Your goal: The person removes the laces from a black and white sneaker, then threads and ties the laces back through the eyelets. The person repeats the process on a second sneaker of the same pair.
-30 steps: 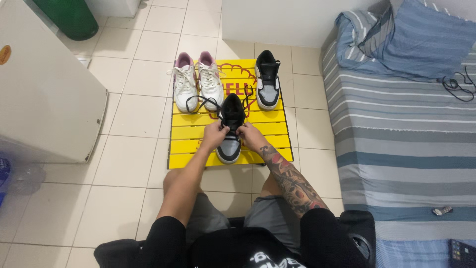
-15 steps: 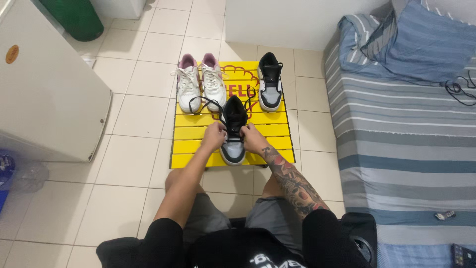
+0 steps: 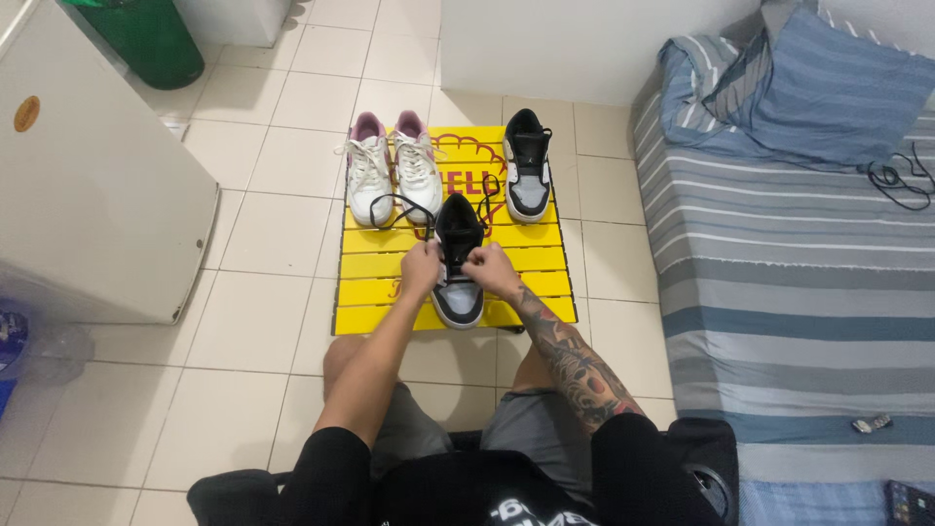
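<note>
Both hands, left hand (image 3: 421,270) and right hand (image 3: 490,272), are pinching the black laces (image 3: 390,202) of the grey-black sneaker (image 3: 457,263) at the yellow mat's (image 3: 370,292) near edge, lacing underway; the next eyelet needs slack.

Both hands (image 3: 458,268) gripping black sneaker's (image 3: 458,261) laces

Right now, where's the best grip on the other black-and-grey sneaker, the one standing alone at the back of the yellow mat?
Probably the heel collar of the black-and-grey low-top sneaker, from above at the mat's far edge: its opening faces up, the heel points away, and it stands clear of the pair of white-and-pink sneakers.
</note>
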